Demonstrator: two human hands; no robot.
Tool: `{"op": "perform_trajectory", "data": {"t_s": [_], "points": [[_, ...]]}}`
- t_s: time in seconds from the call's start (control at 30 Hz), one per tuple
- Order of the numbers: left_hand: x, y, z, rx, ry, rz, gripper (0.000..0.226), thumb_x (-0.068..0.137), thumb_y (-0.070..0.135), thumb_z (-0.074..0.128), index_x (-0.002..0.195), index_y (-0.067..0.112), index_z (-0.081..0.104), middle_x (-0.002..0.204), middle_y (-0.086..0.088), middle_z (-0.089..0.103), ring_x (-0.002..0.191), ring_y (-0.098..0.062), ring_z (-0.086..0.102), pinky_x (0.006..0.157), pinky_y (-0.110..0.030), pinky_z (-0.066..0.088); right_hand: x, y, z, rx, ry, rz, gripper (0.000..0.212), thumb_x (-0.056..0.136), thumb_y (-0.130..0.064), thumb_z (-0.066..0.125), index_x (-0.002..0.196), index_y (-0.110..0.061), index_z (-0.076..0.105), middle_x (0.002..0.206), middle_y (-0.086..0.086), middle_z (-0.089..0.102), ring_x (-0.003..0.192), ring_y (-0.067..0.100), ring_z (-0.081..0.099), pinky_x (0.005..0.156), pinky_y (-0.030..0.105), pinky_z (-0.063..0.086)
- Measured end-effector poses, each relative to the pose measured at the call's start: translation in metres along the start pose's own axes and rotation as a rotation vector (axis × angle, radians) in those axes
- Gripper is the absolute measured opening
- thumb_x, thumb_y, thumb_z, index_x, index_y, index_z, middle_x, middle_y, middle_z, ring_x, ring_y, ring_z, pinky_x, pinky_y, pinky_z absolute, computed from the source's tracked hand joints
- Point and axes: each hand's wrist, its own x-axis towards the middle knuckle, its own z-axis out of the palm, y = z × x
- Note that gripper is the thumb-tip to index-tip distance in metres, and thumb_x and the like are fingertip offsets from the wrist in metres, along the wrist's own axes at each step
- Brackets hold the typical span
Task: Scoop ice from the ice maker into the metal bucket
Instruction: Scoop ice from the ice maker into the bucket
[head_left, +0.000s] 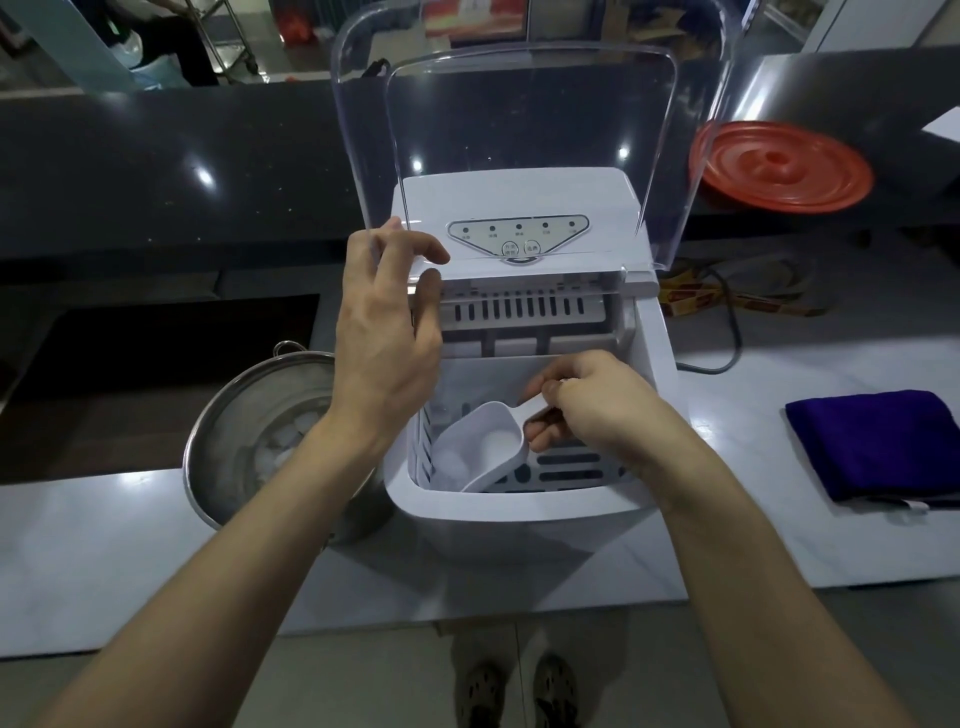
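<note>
A pale surface (104, 545) runs below a dark counter, with a shop floor dim behind. At the left stands the bucket (228, 415), touching the ice maker (519, 197); a few pieces of ice (283, 447) already lie in its bottom, so some of the scooping looks done, though the bucket is far from full. The left hand (384, 332) is raised above the bucket, its fingers spread apart and resting on the left edge of the clear lid (519, 119), which stands upright and open. Inside the maker's bin, the white scoop (483, 447) lies tilted, mouth toward the left corner, with a few lumps of ice in and under it. The right hand (597, 405) pinches the scoop's handle, fingers clamped on it. This load seems only half gathered; it has yet to be lifted out and tipped leftward into the bucket. Little ice shows in the bin, so few loads may remain. To the right sit a red disc (779, 166) and a folded blue cloth (883, 447).
</note>
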Motion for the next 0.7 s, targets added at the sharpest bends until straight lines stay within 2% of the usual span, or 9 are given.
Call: {"op": "perform_trajectory", "data": {"t_s": [0.07,0.1,0.23,0.37,0.43,0.5,0.57,0.7], "points": [[0.000,-0.002,0.001,-0.009,0.001,-0.006,0.020,0.112,0.021,0.046,0.125,0.018,0.060,0.140,-0.005,0.047,0.133,-0.016,0.051,0.095,-0.032,0.062,0.000,0.000,0.000,0.025,0.015,0.013,0.035,0.111,0.001,0.036,0.102,-0.007,0.069,0.077,0.018,0.076,0.056,0.017,0.071,0.054,0.021,0.058],[0.000,-0.003,0.001,-0.012,0.004,-0.003,0.020,0.112,0.022,0.045,0.125,0.019,0.061,0.139,-0.005,0.047,0.133,-0.015,0.052,0.096,-0.031,0.061,0.001,0.001,-0.001,0.046,0.025,0.017,0.035,0.111,0.001,0.035,0.102,-0.006,0.069,0.075,0.017,0.075,0.056,0.017,0.070,0.056,0.023,0.059],[0.001,-0.004,0.001,-0.006,0.019,0.009,0.022,0.113,0.012,0.046,0.122,0.015,0.065,0.133,-0.008,0.051,0.124,-0.018,0.055,0.092,-0.006,0.047,0.004,0.004,-0.002,0.159,0.073,0.017,0.037,0.111,0.000,0.032,0.104,-0.004,0.067,0.066,0.014,0.071,0.059,0.022,0.066,0.061,0.030,0.058],[0.000,-0.001,-0.001,-0.025,0.045,0.003,0.030,0.110,0.006,0.041,0.120,0.009,0.069,0.130,-0.013,0.053,0.122,-0.020,0.056,0.093,-0.001,0.039,0.003,0.004,-0.002,0.276,0.133,0.030,0.034,0.113,-0.003,0.033,0.105,-0.004,0.066,0.063,0.014,0.068,0.056,0.021,0.061,0.056,0.029,0.053],[-0.001,-0.002,-0.002,-0.051,0.054,-0.008,0.033,0.109,0.007,0.039,0.119,0.009,0.070,0.130,-0.012,0.055,0.131,-0.021,0.055,0.100,-0.001,0.037,0.001,0.002,-0.001,0.339,0.149,0.046,0.033,0.113,-0.003,0.033,0.104,-0.005,0.065,0.062,0.014,0.066,0.056,0.022,0.060,0.052,0.027,0.052],[0.000,-0.005,-0.002,-0.083,0.052,-0.024,0.033,0.109,0.008,0.039,0.117,0.011,0.071,0.132,-0.007,0.056,0.140,-0.013,0.051,0.108,-0.005,0.037,0.000,0.001,-0.001,0.416,0.157,0.056,0.032,0.113,-0.002,0.033,0.104,-0.004,0.064,0.061,0.014,0.064,0.057,0.022,0.059,0.051,0.027,0.051],[-0.002,-0.009,-0.005,-0.120,0.048,-0.008,0.034,0.109,0.004,0.040,0.114,0.017,0.071,0.133,-0.002,0.056,0.138,-0.003,0.050,0.112,-0.013,0.040,-0.002,0.002,0.000,0.471,0.164,0.061,0.032,0.112,-0.001,0.033,0.106,-0.003,0.065,0.061,0.014,0.064,0.059,0.022,0.059,0.055,0.029,0.051],[-0.006,-0.025,-0.022,-0.199,0.032,-0.041,0.036,0.111,0.005,0.042,0.111,0.024,0.072,0.136,0.000,0.057,0.132,-0.016,0.058,0.112,-0.034,0.052,-0.004,0.003,-0.001,0.524,0.164,0.024,0.031,0.112,-0.002,0.034,0.106,-0.004,0.065,0.070,0.017,0.067,0.063,0.023,0.061,0.066,0.033,0.053]]}}
